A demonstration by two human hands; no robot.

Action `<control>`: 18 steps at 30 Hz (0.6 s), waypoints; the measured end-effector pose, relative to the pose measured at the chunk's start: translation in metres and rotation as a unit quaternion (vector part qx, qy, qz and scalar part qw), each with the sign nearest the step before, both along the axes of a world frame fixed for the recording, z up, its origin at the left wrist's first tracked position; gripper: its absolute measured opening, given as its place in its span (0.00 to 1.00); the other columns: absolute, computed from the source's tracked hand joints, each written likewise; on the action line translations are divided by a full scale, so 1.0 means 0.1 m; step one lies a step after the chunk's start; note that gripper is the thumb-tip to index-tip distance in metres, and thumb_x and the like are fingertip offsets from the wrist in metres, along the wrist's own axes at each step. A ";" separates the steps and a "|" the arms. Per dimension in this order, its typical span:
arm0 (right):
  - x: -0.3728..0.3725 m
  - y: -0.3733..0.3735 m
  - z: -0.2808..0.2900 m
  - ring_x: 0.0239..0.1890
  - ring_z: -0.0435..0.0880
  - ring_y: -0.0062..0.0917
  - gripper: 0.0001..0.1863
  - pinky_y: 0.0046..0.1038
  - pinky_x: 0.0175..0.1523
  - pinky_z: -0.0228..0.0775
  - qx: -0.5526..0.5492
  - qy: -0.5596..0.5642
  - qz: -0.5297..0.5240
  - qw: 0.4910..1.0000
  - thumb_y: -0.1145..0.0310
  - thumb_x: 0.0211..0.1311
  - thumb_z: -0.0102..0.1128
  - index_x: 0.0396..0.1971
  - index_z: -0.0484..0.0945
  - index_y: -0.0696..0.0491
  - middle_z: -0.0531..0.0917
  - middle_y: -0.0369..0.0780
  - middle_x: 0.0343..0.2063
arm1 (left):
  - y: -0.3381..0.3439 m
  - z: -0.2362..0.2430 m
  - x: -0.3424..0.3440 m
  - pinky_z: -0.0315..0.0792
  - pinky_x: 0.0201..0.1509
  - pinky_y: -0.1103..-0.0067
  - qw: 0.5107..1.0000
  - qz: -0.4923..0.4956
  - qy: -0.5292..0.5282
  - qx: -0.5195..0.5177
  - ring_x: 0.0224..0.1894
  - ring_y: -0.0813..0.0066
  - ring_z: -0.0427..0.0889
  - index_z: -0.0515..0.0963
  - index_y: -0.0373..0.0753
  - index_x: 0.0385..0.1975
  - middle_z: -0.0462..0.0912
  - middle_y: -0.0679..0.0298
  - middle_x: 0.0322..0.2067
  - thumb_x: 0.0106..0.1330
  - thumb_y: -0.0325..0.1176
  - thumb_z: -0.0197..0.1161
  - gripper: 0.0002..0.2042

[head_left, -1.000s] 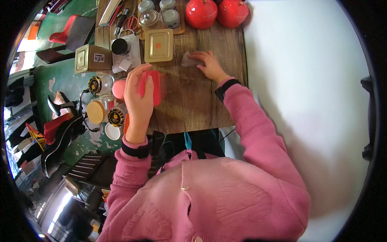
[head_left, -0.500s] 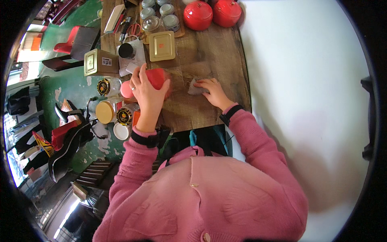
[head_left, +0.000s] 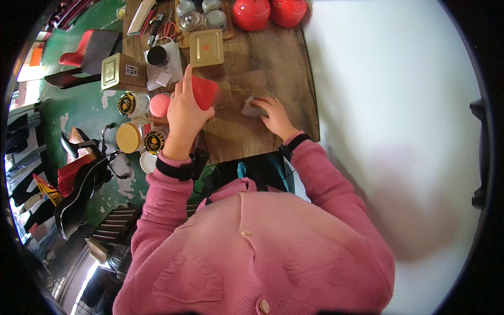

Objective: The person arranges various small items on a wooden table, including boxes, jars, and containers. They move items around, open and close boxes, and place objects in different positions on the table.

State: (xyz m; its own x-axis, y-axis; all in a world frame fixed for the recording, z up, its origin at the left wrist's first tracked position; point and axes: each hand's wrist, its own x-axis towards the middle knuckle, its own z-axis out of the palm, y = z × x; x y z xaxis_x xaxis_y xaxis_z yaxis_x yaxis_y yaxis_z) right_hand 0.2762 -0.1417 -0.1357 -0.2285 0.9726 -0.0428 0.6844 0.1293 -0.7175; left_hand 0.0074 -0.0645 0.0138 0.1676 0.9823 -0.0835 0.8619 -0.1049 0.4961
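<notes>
My left hand is spread around a red, angular object over the table's left side. Its index finger points away from me and the thumb reaches along the object's near side. The object's exact kind is unclear, and the hand hides part of it. With bent fingers, my right hand presses a small crumpled grey cloth on the wooden tabletop. Just left of my left hand is a round pink-red lid or ball.
Jars with black lids and a gold-lidded jar line the left edge. Beyond stand gold tins, a black-capped jar, scissors, small glass jars and two red round pots. A white surface lies right.
The whole view has shifted slightly. My left index finger has straightened and the thumb has moved nearer to me along the red object. My right hand stays at the grey cloth.
</notes>
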 end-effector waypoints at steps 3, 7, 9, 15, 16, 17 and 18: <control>0.00 -0.01 -0.02 0.58 0.73 0.44 0.31 0.44 0.58 0.67 -0.009 0.003 0.019 1.000 0.81 0.47 0.65 0.55 0.79 0.42 0.76 0.41 0.54 | 0.05 -0.04 -0.04 0.75 0.57 0.61 0.999 -0.039 -0.016 0.006 0.53 0.47 0.78 0.49 0.47 0.76 0.75 0.51 0.55 0.39 0.30 0.78 0.59; 0.02 -0.09 -0.04 0.57 0.73 0.45 0.32 0.44 0.57 0.67 -0.023 -0.025 0.042 0.999 0.79 0.47 0.66 0.56 0.77 0.42 0.76 0.42 0.53 | 0.04 -0.03 -0.01 0.73 0.59 0.60 0.997 -0.047 0.048 0.027 0.54 0.49 0.79 0.52 0.47 0.75 0.74 0.53 0.58 0.42 0.31 0.78 0.55; 0.01 -0.13 -0.07 0.56 0.74 0.46 0.32 0.43 0.57 0.68 -0.031 -0.018 0.027 0.999 0.77 0.48 0.67 0.57 0.76 0.43 0.77 0.43 0.53 | -0.01 0.01 0.06 0.73 0.58 0.61 0.984 -0.043 0.011 0.175 0.53 0.51 0.79 0.62 0.45 0.70 0.76 0.54 0.56 0.46 0.30 0.77 0.46; 0.04 -0.18 0.00 0.56 0.78 0.45 0.32 0.38 0.59 0.70 -0.071 0.116 -0.120 0.983 0.75 0.51 0.68 0.60 0.71 0.51 0.78 0.48 0.52 | -0.38 0.09 0.37 0.74 0.55 0.71 0.956 -0.108 -0.267 0.054 0.50 0.58 0.79 0.79 0.39 0.52 0.80 0.57 0.47 0.59 0.26 0.68 0.19; 0.09 -0.22 0.08 0.56 0.78 0.41 0.31 0.35 0.60 0.70 -0.101 0.149 -0.157 0.971 0.75 0.54 0.67 0.61 0.69 0.52 0.79 0.47 0.53 | -0.44 0.02 0.47 0.73 0.55 0.71 0.944 -0.117 -0.309 -0.002 0.50 0.59 0.79 0.79 0.39 0.52 0.79 0.57 0.49 0.60 0.26 0.68 0.19; 0.14 -0.25 0.18 0.57 0.79 0.37 0.31 0.33 0.61 0.70 -0.122 0.186 -0.190 0.956 0.76 0.57 0.66 0.61 0.68 0.53 0.79 0.47 0.53 | -0.47 -0.07 0.56 0.73 0.56 0.71 0.945 -0.114 -0.306 -0.014 0.53 0.59 0.77 0.78 0.39 0.54 0.77 0.57 0.52 0.62 0.27 0.68 0.19; 0.19 -0.20 0.27 0.57 0.79 0.34 0.30 0.31 0.60 0.70 -0.120 0.231 -0.189 0.947 0.76 0.59 0.64 0.62 0.66 0.53 0.79 0.46 0.52 | -0.49 -0.17 0.67 0.72 0.57 0.71 0.947 -0.108 -0.302 -0.020 0.56 0.58 0.76 0.77 0.39 0.55 0.76 0.56 0.55 0.63 0.28 0.67 0.19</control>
State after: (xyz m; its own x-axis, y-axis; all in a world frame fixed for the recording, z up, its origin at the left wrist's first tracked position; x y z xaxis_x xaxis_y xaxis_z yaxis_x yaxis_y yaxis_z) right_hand 0.2956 -0.1615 -0.1088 0.0858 0.9633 -0.2542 0.2542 -0.2679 -0.9293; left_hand 0.0746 -0.1138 -0.0036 0.3936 0.9176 0.0547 0.3804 -0.2168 0.8990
